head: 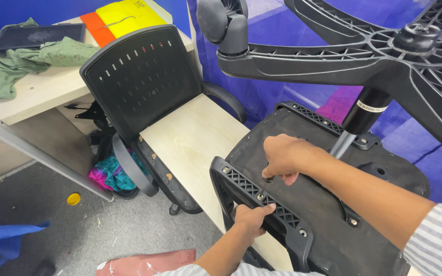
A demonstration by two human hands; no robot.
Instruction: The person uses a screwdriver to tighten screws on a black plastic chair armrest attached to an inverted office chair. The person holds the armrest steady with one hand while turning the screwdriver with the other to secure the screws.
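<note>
An upturned black office chair seat (328, 204) lies on a pale wooden board (195, 138), with its star base and a castor (226, 23) sticking up toward me. My right hand (282, 158) is closed on a screwdriver (266, 181) whose tip sits at a screw (260, 196) in the black ribbed armrest bracket (262, 197). My left hand (251, 217) grips the edge of that bracket just below the screw. The gas cylinder (359, 120) rises behind my right wrist.
A black perforated chair backrest (144, 76) with an armrest loop leans at the board's far end. Behind it stands a desk (42, 87) with a green cloth, a dark tray and yellow and orange folders. A yellow cap (73, 199) lies on the grey floor.
</note>
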